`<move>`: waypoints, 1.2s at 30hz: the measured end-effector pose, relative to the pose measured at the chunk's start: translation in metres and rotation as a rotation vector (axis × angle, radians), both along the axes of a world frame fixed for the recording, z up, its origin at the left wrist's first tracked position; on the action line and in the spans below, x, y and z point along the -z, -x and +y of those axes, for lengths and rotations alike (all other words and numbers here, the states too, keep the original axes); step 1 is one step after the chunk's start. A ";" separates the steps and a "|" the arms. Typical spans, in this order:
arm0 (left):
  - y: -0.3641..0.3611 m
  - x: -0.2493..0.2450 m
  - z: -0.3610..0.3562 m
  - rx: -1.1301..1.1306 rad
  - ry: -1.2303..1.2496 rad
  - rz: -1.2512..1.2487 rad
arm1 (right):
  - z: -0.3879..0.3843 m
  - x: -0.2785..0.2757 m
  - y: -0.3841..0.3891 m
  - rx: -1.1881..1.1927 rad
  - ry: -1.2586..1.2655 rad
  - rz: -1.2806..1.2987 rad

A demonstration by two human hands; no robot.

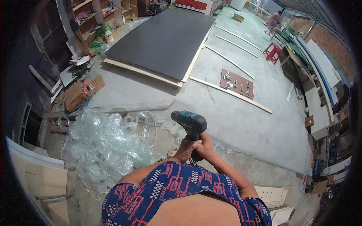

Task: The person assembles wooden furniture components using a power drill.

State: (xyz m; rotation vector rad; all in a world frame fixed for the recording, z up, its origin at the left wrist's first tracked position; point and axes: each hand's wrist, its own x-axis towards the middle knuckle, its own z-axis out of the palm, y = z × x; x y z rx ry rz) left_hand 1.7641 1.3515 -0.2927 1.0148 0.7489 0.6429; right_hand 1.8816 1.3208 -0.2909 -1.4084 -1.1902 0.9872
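Note:
A teal and black cordless drill [189,122] is held low in front of me, its nose pointing left. My left hand [185,147] and my right hand [205,147] both wrap around its grip, touching each other. Below them my patterned blue and red shirt fills the bottom of the view. The drill hangs over bare concrete floor, next to a heap of clear plastic wrap [107,143].
A large dark board [162,41] lies on pale panels ahead. A small brown board with several metal fittings [236,83] lies to the right, beside long thin strips. A red stool [272,52], a distant person [273,22], shelves at left, and panels along the right wall.

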 end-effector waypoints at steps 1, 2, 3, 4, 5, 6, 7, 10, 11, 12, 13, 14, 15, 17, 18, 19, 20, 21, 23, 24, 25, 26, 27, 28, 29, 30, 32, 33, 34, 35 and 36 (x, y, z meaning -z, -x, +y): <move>-0.008 -0.006 0.016 0.008 0.011 -0.020 | 0.015 -0.002 -0.007 0.008 -0.012 0.006; -0.018 -0.011 0.031 0.017 0.021 -0.039 | 0.031 -0.003 -0.016 0.012 0.000 -0.031; -0.023 -0.014 0.043 0.033 0.038 -0.048 | 0.042 -0.003 -0.022 0.024 0.019 -0.057; -0.027 -0.014 0.056 0.026 0.012 -0.050 | 0.054 -0.003 -0.027 0.036 0.038 -0.084; -0.032 -0.011 0.068 0.019 -0.014 -0.053 | 0.065 -0.003 -0.030 0.052 0.065 -0.059; -0.036 -0.007 0.078 0.011 -0.040 -0.056 | 0.074 -0.003 -0.033 0.059 0.061 -0.049; -0.041 -0.001 0.088 0.024 -0.008 -0.082 | 0.085 -0.002 -0.038 0.047 0.052 -0.044; -0.048 0.000 0.104 0.033 0.081 -0.075 | 0.107 0.002 -0.045 0.023 0.045 -0.025; -0.048 -0.002 0.107 0.019 0.063 -0.107 | 0.113 0.004 -0.046 0.017 0.046 -0.018; -0.048 -0.004 0.111 0.005 0.044 -0.139 | 0.118 0.004 -0.047 0.015 0.060 -0.024; -0.048 -0.005 0.115 0.001 0.043 -0.141 | 0.124 0.004 -0.049 0.012 0.073 -0.030; -0.049 -0.006 0.120 -0.003 0.041 -0.143 | 0.129 0.004 -0.050 0.010 0.086 -0.036; -0.051 -0.006 0.127 -0.003 0.051 -0.115 | 0.135 0.003 -0.052 -0.002 0.092 -0.040; -0.055 0.010 0.136 -0.014 -0.089 -0.055 | 0.147 -0.001 -0.058 -0.025 0.103 -0.049; -0.057 0.042 0.135 -0.024 -0.239 -0.022 | 0.154 0.002 -0.063 -0.057 0.110 -0.042; -0.061 0.049 0.140 -0.034 -0.388 0.014 | 0.163 0.008 -0.068 -0.089 0.116 -0.036; -0.065 0.055 0.147 -0.065 -0.283 -0.024 | 0.172 0.011 -0.074 -0.119 0.124 -0.026; -0.072 0.048 0.158 -0.096 -0.178 -0.063 | 0.182 0.009 -0.079 -0.143 0.153 -0.023; -0.087 0.054 0.170 -0.197 -0.002 -0.119 | 0.204 0.003 -0.090 -0.193 0.210 -0.019; -0.096 0.048 0.174 -0.201 -0.083 -0.110 | 0.209 0.005 -0.100 -0.192 0.233 -0.075; -0.105 0.037 0.175 -0.204 -0.163 -0.100 | 0.212 0.010 -0.112 -0.190 0.255 -0.132; -0.116 0.030 0.179 -0.175 -0.081 -0.117 | 0.213 0.013 -0.122 -0.189 0.276 -0.190; -0.126 0.023 0.181 -0.149 0.002 -0.131 | 0.215 0.006 -0.131 -0.161 0.214 -0.066; -0.149 0.025 0.189 -0.099 0.043 -0.095 | 0.221 -0.013 -0.149 -0.135 0.290 -0.002; -0.172 0.027 0.197 -0.048 0.083 -0.059 | 0.228 0.015 -0.180 -0.135 0.184 -0.023; -0.187 0.027 0.201 -0.039 0.014 -0.070 | 0.233 -0.008 -0.196 -0.092 0.216 -0.104; -0.217 0.029 0.209 -0.029 -0.121 -0.095 | 0.231 0.007 -0.225 -0.101 0.186 -0.004; -0.225 0.024 0.212 -0.027 -0.068 -0.084 | 0.230 -0.004 -0.228 -0.093 0.264 0.134; -0.247 0.057 0.216 0.039 -0.026 -0.176 | 0.229 0.020 -0.249 -0.090 0.198 -0.033; -0.253 0.049 0.219 0.031 -0.016 -0.151 | 0.235 -0.010 -0.248 -0.073 0.196 0.222; -0.261 0.039 0.224 0.024 -0.005 -0.125 | 0.243 -0.011 -0.259 -0.103 0.212 0.198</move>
